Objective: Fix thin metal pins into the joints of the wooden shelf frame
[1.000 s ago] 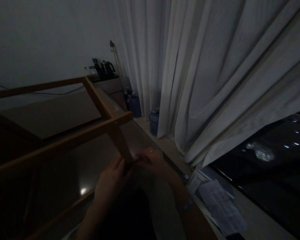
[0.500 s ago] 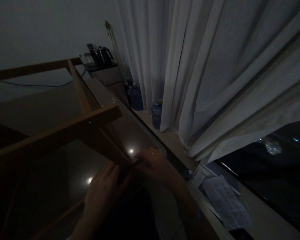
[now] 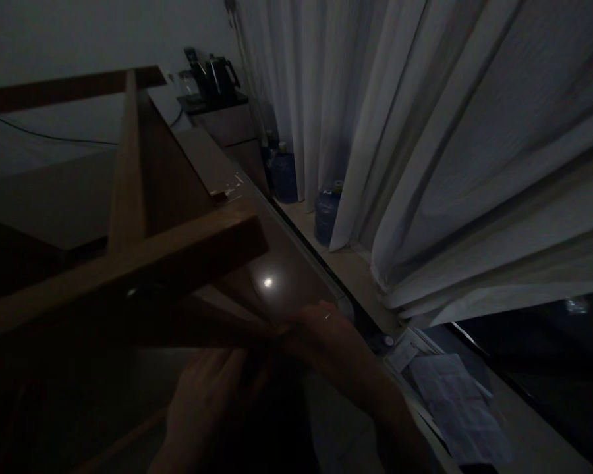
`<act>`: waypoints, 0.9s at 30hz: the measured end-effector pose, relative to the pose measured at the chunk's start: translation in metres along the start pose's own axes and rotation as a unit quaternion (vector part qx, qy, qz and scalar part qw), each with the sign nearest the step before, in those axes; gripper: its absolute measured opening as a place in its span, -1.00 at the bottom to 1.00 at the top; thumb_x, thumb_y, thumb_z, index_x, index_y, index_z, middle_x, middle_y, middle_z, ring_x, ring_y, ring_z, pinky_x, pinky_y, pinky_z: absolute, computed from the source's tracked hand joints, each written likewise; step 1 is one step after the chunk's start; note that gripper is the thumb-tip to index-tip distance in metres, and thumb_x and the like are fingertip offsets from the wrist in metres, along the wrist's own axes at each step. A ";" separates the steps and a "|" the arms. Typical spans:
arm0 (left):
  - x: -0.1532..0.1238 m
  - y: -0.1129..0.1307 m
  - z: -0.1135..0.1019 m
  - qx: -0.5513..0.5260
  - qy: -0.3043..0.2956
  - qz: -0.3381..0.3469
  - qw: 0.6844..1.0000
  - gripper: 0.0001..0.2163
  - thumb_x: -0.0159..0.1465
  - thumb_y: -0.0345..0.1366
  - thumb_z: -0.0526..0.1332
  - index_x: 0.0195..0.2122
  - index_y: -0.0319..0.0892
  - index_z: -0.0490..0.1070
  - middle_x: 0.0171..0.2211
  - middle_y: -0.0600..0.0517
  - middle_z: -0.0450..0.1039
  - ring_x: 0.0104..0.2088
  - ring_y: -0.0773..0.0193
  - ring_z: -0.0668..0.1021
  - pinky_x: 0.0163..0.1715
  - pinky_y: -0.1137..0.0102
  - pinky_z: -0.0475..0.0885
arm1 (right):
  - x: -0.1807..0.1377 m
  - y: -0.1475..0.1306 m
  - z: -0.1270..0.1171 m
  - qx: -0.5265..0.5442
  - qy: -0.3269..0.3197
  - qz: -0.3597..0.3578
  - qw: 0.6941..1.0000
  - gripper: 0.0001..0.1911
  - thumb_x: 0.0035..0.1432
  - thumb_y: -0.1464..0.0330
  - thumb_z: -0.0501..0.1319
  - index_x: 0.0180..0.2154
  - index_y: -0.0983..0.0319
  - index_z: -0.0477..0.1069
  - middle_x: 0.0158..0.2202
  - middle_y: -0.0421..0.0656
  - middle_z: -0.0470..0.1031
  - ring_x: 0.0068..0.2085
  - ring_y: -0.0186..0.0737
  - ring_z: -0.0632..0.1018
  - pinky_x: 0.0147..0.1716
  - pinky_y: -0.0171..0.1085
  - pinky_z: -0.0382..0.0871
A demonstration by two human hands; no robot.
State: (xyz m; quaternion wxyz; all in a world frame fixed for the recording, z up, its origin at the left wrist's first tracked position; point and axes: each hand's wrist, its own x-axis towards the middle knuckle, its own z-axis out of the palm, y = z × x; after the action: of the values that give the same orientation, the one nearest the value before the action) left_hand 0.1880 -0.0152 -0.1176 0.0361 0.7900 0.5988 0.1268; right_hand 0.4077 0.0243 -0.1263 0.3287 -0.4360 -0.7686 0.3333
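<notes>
A brown wooden frame [image 3: 192,247], made of joined bars with a round metal fitting on its near bar, stands tilted over a shiny table [image 3: 296,276]. My left hand [image 3: 205,388] is closed around the underside of the frame's lower near bar, its fingertips partly hidden behind the wood. Close by on the right, my right hand [image 3: 321,336], with a ring on one finger, grips the end of that same bar. The space between both hands is too dark to make out anything smaller there.
At the back, a cabinet [image 3: 227,125] carries a black kettle [image 3: 220,76]. Several blue water jugs [image 3: 327,214] stand on the floor beside long pale curtains [image 3: 375,131]. Papers [image 3: 457,401] lie at the lower right. Small light scraps [image 3: 236,183] lie on the table's far part.
The wooden frame has shifted and turned, its near bar now looming larger and its upright further left. Both hands keep their hold on it. The camera view has shifted slightly too.
</notes>
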 end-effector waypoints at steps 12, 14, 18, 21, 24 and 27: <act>-0.007 0.004 -0.002 0.043 0.033 0.006 0.999 -0.79 0.32 -0.22 0.12 -0.14 0.03 0.54 -0.26 0.03 0.64 -0.28 0.13 0.63 -0.27 0.32 0.53 | 0.006 -0.007 -0.006 -0.018 -0.039 0.029 0.999 -0.90 0.30 0.28 0.28 -0.15 0.13 0.49 -0.23 -0.23 0.61 -0.15 -0.18 0.52 -0.15 -0.22 0.32; -0.005 0.007 -0.004 0.043 0.034 0.009 0.998 -0.80 0.33 -0.19 0.13 -0.18 0.01 0.55 -0.30 0.03 0.63 -0.31 0.14 0.62 -0.28 0.32 0.52 | 0.007 -0.009 -0.006 -0.013 -0.034 0.035 0.999 -0.91 0.29 0.29 0.29 -0.17 0.12 0.50 -0.26 -0.25 0.60 -0.19 -0.20 0.51 -0.19 -0.26 0.31; 0.000 0.014 -0.011 0.042 0.049 0.011 0.998 -0.75 0.35 -0.12 0.09 -0.20 -0.01 0.55 -0.33 -0.01 0.62 -0.32 0.13 0.61 -0.29 0.31 0.52 | 0.009 -0.009 -0.005 -0.021 -0.025 0.031 0.999 -0.92 0.25 0.30 0.33 -0.20 0.13 0.49 -0.28 -0.26 0.59 -0.21 -0.22 0.50 -0.20 -0.28 0.30; 0.003 0.016 -0.015 0.046 0.051 0.013 0.998 -0.73 0.37 -0.10 0.07 -0.26 -0.04 0.54 -0.33 -0.02 0.61 -0.32 0.12 0.60 -0.30 0.30 0.51 | 0.009 -0.008 -0.004 -0.025 -0.013 0.034 0.999 -0.89 0.25 0.28 0.33 -0.21 0.14 0.48 -0.28 -0.24 0.58 -0.20 -0.22 0.51 -0.18 -0.28 0.31; 0.006 0.016 -0.017 0.055 0.054 0.027 0.997 -0.70 0.39 -0.07 0.05 -0.26 -0.06 0.53 -0.31 -0.03 0.61 -0.28 0.12 0.61 -0.27 0.29 0.51 | 0.007 -0.006 -0.003 -0.033 0.002 0.023 0.999 -0.84 0.23 0.26 0.35 -0.19 0.15 0.45 -0.28 -0.24 0.55 -0.21 -0.24 0.51 -0.19 -0.30 0.31; 0.008 0.015 -0.019 0.045 0.054 0.044 0.997 -0.68 0.41 -0.05 0.03 -0.20 -0.08 0.52 -0.28 -0.03 0.60 -0.26 0.13 0.61 -0.25 0.31 0.51 | 0.007 -0.005 -0.002 -0.047 0.014 0.017 0.999 -0.80 0.21 0.25 0.36 -0.16 0.15 0.44 -0.28 -0.24 0.53 -0.22 -0.25 0.51 -0.20 -0.31 0.31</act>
State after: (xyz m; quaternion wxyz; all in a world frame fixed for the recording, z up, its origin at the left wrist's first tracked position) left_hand 0.1997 -0.0131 -0.0953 -0.0377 0.8085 0.5695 0.1435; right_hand 0.4045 0.0287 -0.1200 0.3132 -0.4687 -0.7710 0.2964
